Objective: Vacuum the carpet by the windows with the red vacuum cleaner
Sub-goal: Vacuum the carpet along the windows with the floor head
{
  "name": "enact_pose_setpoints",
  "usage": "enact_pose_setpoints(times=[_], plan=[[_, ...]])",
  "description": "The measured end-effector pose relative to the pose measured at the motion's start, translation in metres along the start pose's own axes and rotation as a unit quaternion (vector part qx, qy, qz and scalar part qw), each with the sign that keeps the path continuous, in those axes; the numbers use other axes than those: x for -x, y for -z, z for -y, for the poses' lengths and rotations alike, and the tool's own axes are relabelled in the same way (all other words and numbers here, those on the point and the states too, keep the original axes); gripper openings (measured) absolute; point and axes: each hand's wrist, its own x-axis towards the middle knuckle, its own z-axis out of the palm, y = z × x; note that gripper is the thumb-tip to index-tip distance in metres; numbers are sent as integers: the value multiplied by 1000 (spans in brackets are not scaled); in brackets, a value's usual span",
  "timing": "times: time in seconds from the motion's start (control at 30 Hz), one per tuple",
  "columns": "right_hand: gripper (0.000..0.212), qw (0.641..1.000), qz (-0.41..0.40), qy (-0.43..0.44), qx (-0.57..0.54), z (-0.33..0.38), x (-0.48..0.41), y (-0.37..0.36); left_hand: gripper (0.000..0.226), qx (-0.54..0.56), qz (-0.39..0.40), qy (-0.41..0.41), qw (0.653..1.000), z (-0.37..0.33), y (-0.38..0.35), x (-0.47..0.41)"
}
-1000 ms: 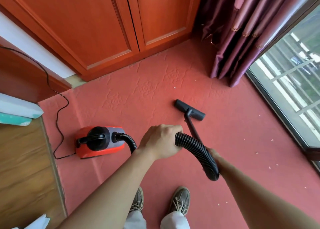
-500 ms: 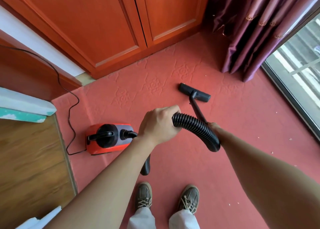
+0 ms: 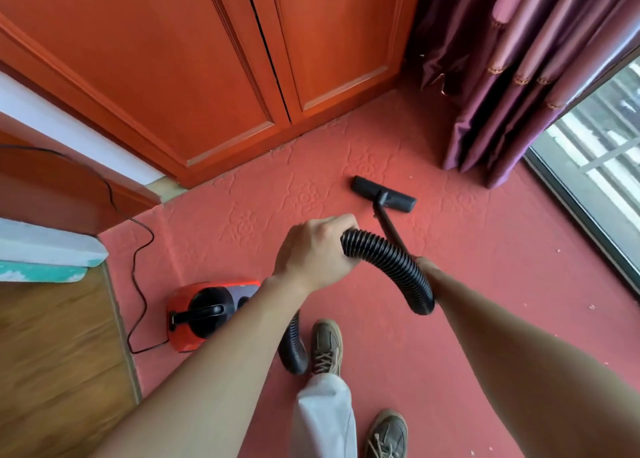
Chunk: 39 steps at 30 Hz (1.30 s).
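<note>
The hose (image 3: pixel 391 267) was clamped in the left grip (image 3: pixel 318 253). The right grip (image 3: pixel 424 262) was mostly hidden behind the hose, so its state could not be told. The vacuum (image 3: pixel 207 315) was set at the left edge of the carpet (image 3: pixel 502 267), its nozzle (image 3: pixel 382 198) near the far edge.

The vacuum cleaner (image 3: pixel 207 315) sits on the carpet (image 3: pixel 485 250) left of the shoe (image 3: pixel 325 347), floor head (image 3: pixel 382 198) ahead.
</note>
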Motion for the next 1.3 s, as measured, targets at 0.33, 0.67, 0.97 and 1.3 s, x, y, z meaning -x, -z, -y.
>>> enact_pose_setpoints(times=[0.33, 0.67, 0.97, 1.3], plan=[[38, 995, -29, -76, -56, 42, -9, 10, 13, 6, 39, -35, 999, 36, 15, -74], [41, 986, -79, -103, -101, 63, -40, 26, 10, -5, 47, -71, 996, 48, 10, -119], [42, 981, -101, -140, -87, -5, -17, 37, 11, -3, 90, -141, 986, 5, -30, -101], [41, 952, -156, -202, -172, -160, 56, 26, 15, -40, 145, -247, 957, -91, -82, -22]])
